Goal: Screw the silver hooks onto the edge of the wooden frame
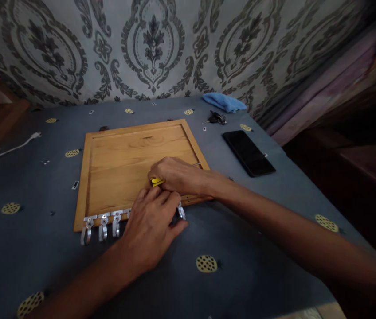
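A wooden board (118, 164) with a raised frame lies flat on the cloth. Along its near edge sits a row of silver metal hooks (104, 228), their curved ends hanging past the edge. My left hand (150, 226) is bent over this edge, thumb and fingers closed around a metal hook (182, 212) that is partly covered. Just above it, my right hand (171, 173) is wrapped in a fist around a screwdriver (157, 181) with a yellow-and-black handle. The screwdriver's shaft and tip are hidden. A thin silver piece (196, 164) shows by the board's right side.
A black phone (248, 153) lies right of the board. Behind it are keys (217, 118) and a blue cloth (224, 102). A white cable (11, 150) runs along the left. Small bits (45, 161) lie left of the board. A patterned wall (154, 48) rises behind.
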### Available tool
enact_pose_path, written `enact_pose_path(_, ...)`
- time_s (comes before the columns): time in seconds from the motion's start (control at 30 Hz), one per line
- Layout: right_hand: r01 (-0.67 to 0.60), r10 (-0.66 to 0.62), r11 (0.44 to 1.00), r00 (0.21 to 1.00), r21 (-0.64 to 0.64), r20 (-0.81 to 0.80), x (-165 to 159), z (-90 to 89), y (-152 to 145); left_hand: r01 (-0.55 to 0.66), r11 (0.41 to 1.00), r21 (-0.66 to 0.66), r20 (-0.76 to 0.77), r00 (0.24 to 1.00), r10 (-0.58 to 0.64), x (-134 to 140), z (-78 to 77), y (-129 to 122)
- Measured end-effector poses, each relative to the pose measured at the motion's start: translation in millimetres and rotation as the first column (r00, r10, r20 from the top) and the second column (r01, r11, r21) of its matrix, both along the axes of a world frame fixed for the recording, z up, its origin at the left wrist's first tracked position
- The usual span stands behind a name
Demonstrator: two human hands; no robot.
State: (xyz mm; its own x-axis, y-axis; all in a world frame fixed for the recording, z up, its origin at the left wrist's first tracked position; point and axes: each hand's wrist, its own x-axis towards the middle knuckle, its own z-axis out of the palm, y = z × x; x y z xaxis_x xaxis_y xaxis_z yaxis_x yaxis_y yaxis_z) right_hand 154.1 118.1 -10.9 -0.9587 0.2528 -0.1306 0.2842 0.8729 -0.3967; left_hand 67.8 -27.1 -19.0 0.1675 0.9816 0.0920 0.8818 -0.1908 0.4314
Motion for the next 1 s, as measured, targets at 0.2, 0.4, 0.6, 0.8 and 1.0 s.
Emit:
enact_pose_path(0.2,0.035,-0.037,0.994,0.999,0.101,0.023,2,7.6,-4,0.010,1.000,-0.007,-0.039,0.999,-0.010,-2,0.0,1)
enact_pose_path(0.4,0.306,-0.321,0.947,0.927,-0.100,-0.195,32,15.5,-9,-0.011,1.000,-0.012,-0.005,1.000,0.011,-4,-4.1,1)
enact_pose_path(0.6,0.378,-0.623,0.526,0.781,-0.762,-0.042,70,18.5,-25,-0.076,0.997,-0.019,0.061,0.995,0.077,-3,-5.8,1)
enact_pose_path(0.8,0.441,-0.617,0.312,0.768,-0.842,0.173,69,0.2,-29,-0.114,0.993,-0.036,0.054,0.992,0.116,-3,-7.4,1)
enact_pose_path(1.0,0.450,-0.604,0.306,0.773,-0.839,0.195,66,-6.7,-29,-0.111,0.992,-0.054,0.037,0.993,0.113,-2,-7.9,2)
